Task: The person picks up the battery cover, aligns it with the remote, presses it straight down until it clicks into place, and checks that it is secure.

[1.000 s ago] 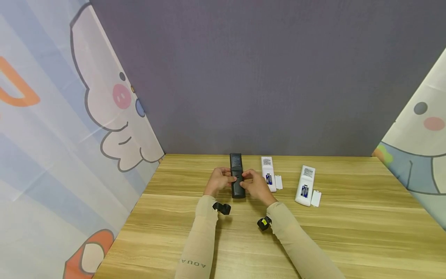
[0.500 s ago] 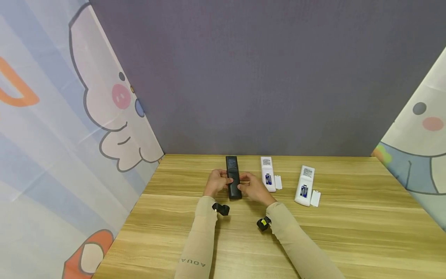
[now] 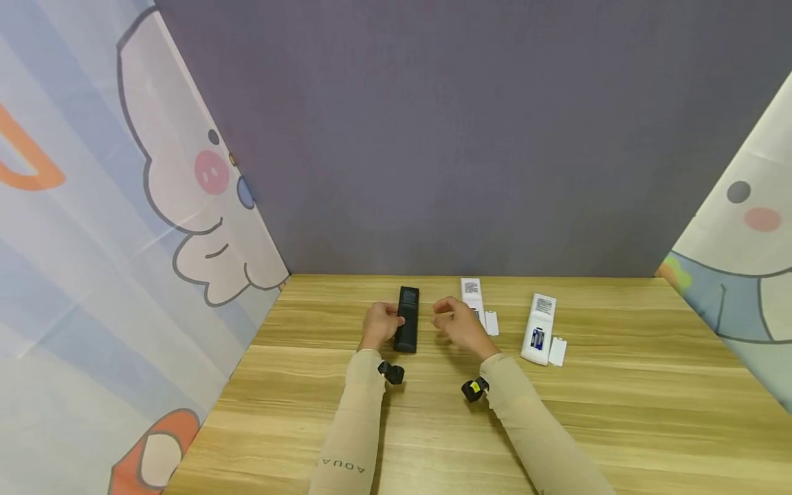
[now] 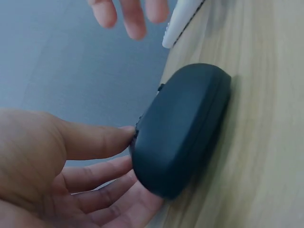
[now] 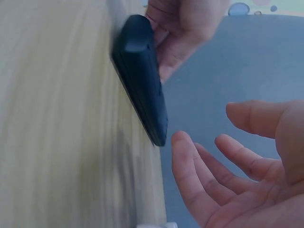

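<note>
A black remote control (image 3: 406, 335) lies back up on the wooden table, seen end-on in the left wrist view. My left hand (image 3: 380, 326) grips its left side, thumb on the upper face and fingers at the side edge. Apart from the remote, to its right, hovers my right hand (image 3: 459, 324); its fingers (image 5: 190, 171) are loosely bent with nothing between them. Beyond that hand, partly hidden by it, is a white remote (image 3: 471, 290) with a loose battery cover (image 3: 491, 323) at its right side.
Farther right lies another white remote (image 3: 540, 323), its compartment exposed with blue batteries (image 3: 537, 338) inside. A white cover (image 3: 557, 351) rests beside it. A grey panel (image 3: 458, 151) rises at the table's back edge, and a printed cloth (image 3: 93, 275) hangs on the left.
The black remote has shifted left and slightly toward me, with my left hand still on it. My right hand has let go of it and drawn away to the right.
</note>
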Motion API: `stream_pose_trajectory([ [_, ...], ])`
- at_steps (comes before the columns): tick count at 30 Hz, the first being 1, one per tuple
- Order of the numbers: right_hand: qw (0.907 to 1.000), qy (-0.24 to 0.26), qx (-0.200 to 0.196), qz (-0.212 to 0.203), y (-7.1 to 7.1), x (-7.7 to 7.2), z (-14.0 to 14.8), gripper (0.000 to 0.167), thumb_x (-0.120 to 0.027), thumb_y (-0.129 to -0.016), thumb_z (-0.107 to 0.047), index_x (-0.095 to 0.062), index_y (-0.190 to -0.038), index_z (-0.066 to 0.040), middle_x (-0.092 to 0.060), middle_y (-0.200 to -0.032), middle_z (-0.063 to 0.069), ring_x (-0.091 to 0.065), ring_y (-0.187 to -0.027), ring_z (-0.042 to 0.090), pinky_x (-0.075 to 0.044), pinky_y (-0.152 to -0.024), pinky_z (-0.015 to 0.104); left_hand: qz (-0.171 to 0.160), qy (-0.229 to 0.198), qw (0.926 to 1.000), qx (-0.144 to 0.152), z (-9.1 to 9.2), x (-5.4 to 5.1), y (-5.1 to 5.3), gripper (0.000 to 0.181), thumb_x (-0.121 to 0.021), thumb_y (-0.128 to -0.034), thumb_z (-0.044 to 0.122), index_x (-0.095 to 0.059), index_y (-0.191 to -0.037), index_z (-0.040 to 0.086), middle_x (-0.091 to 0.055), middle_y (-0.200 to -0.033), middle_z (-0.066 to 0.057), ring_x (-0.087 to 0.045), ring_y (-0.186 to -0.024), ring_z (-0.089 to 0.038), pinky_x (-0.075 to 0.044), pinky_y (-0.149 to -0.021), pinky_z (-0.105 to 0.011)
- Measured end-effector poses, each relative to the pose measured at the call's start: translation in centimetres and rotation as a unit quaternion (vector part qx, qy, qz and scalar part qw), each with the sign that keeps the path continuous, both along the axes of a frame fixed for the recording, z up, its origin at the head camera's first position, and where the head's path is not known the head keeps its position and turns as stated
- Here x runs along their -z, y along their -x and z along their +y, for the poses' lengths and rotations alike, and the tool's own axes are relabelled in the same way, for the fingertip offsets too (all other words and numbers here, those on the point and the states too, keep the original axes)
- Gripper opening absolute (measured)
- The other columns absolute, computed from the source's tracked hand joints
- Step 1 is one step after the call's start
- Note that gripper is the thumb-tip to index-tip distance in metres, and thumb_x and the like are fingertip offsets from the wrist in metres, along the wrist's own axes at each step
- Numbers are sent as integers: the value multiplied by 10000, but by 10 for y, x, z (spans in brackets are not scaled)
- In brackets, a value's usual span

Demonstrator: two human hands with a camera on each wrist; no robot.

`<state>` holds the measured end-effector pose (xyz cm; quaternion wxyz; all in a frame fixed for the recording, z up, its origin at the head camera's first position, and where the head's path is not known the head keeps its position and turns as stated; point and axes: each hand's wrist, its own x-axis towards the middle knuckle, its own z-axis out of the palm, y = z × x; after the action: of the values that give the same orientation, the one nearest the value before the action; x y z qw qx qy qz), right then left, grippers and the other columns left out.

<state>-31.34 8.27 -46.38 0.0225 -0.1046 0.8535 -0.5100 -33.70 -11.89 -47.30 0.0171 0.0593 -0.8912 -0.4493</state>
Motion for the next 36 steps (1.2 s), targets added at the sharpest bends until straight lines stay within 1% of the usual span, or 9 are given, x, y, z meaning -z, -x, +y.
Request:
stream_pose_trajectory([
  [3, 9999, -16, 72, 105, 3, -1, 8, 326, -649, -997, -179, -617, -1280, -21, -652, -1288, 176, -709, -929, 274, -568, -728, 357, -13, 187, 9998, -44, -1, -1, -2, 290, -764, -908, 112, -740, -1179, 12, -746, -1150, -162, -705, -1037, -351, -576, -902, -476],
  [8, 9985, -169, 365, 361, 8, -3, 19, 299, -661, -981, -206, -653, -1233, -46, -677, -1248, 162, -682, -939, 250, -541, -728, 321, -50, 413, 9991, -78, -2, -2, -2, 298, -779, -898, 137, -744, -1173, 26, -745, -1161, -147, -697, -1043, -351, -569, -911, -481],
  [14, 9970, -113, 597, 486, 13, -5, 34, 266, -656, -979, -168, -651, -1198, -17, -685, -1203, 188, -674, -923, 282, -532, -738, 309, -131, 506, 9986, -113, -3, -2, -1, 291, -792, -890, 157, -747, -1149, 32, -750, -1144, -147, -693, -1050, -356, -563, -927, -486],
  [17, 9959, -195, 736, 488, 15, -6, 44, 274, -646, -992, -168, -642, -1220, -16, -681, -1211, 187, -672, -931, 284, -521, -738, 308, -161, 515, 9985, -115, -4, -2, -1, 290, -795, -889, 161, -748, -1143, 30, -753, -1137, -149, -693, -1052, -356, -561, -934, -484],
  [20, 9936, -403, 919, 512, 16, -5, 55, 290, -633, -998, -170, -637, -1240, -11, -678, -1223, 192, -669, -957, 297, -520, -768, 338, -193, 474, 9986, -96, -4, -3, -2, 295, -794, -890, 158, -746, -1148, 24, -753, -1124, -155, -699, -1025, -348, -568, -911, -478],
  [27, 9852, -988, 1253, 632, 22, 0, 80, 282, -606, -991, -135, -638, -1230, 10, -677, -1228, 231, -662, -1066, 381, -517, -908, 496, -140, 480, 9986, -140, -1, -6, -3, 293, -771, -900, 146, -734, -1165, 27, -740, -1151, -149, -692, -1012, -335, -563, -900, -472],
  [31, 9823, -1234, 1271, 604, 22, 1, 88, 283, -616, -984, -123, -642, -1232, 11, -677, -1216, 235, -656, -1091, 399, -511, -925, 528, 3, 645, 9977, -223, 6, -9, -5, 285, -739, -934, 175, -722, -1193, 57, -747, -1100, -120, -699, -901, -282, -572, -814, -446],
  [34, 9804, -1395, 1247, 621, 21, 0, 92, 289, -630, -977, -109, -645, -1232, 28, -677, -1198, 251, -661, -1068, 412, -514, -913, 546, 312, 701, 9968, -209, 15, -11, -6, 253, -728, -945, 190, -732, -1171, 75, -749, -985, -89, -678, -793, -228, -560, -727, -400],
  [36, 9787, -1520, 1239, 600, 20, 0, 94, 300, -633, -976, -106, -643, -1241, 35, -675, -1192, 255, -655, -1072, 417, -513, -913, 553, 518, 598, 9968, -87, 22, -12, -6, 229, -720, -953, 187, -742, -1154, 80, -742, -943, -67, -668, -769, -202, -552, -703, -370],
])
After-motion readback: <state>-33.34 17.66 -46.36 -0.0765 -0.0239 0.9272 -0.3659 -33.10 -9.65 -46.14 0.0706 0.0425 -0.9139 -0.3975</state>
